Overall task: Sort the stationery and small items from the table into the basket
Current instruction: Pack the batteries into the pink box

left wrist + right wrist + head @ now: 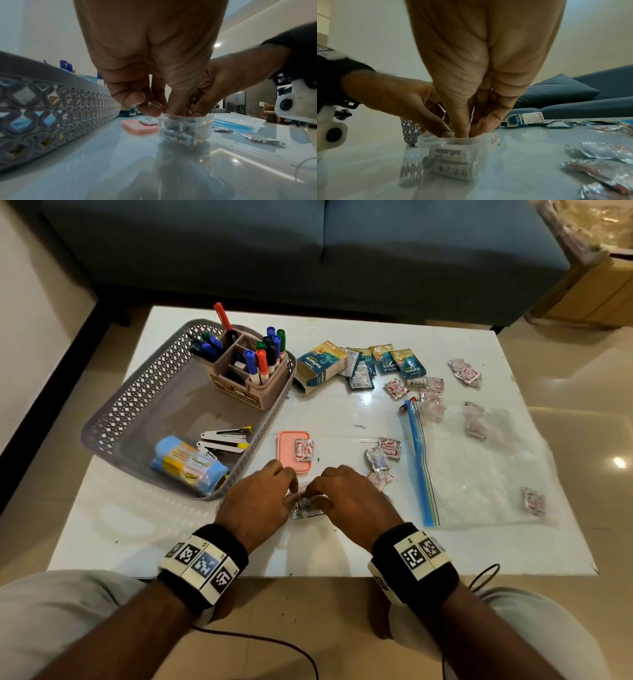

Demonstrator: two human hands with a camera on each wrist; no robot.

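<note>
A small clear plastic box [186,129] stands on the white table [144,529] near the front edge, just right of the basket [144,405]. White batteries [452,154] marked "Heybright" lie inside it. Both hands meet over its open top. The left hand [257,501] has its fingers [149,106] curled down at the box's rim, the thumb tip touching the edge. The right hand [349,501] dips its bunched fingertips [481,128] into the box; whether they pinch anything inside cannot be told.

Just beyond the hands lies a pink lid [286,451] with a foil sachet [304,449] on it. More foil sachets [383,455] are scattered to the right, beside a clear zip bag [479,467] with a blue strip. Further off sit a blue carton [320,366] and blue packets [397,361].

The grey lattice basket holds a pen holder [246,374] full of markers at its far end, and two staplers [226,440] and a blue roll [188,465] at its near end. A blue sofa [308,251] stands behind the table.
</note>
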